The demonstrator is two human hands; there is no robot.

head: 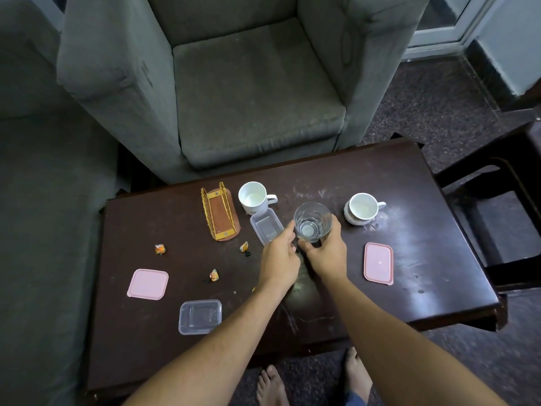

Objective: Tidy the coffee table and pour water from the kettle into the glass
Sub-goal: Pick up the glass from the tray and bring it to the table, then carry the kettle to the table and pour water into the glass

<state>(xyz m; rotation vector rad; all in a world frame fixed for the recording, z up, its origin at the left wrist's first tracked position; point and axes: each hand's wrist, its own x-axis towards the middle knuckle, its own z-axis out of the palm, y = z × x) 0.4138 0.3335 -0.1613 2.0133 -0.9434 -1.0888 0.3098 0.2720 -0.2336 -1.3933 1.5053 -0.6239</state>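
Observation:
A clear drinking glass (312,221) stands upright in the middle of the dark wooden coffee table (409,294). It looks empty. My right hand (326,253) wraps around its lower right side. From the left, my left hand (278,259) has its thumb and a finger against the glass and the other fingers curled. No kettle is in view.
Two white mugs (253,197) (361,208) stand behind the glass. Two clear containers (266,227) (200,316), two pink lids (148,284) (378,263), three wrapped candies (160,249) (244,247) (214,275) and a gold wire holder (221,212) lie around. A grey armchair (257,92) stands behind the table.

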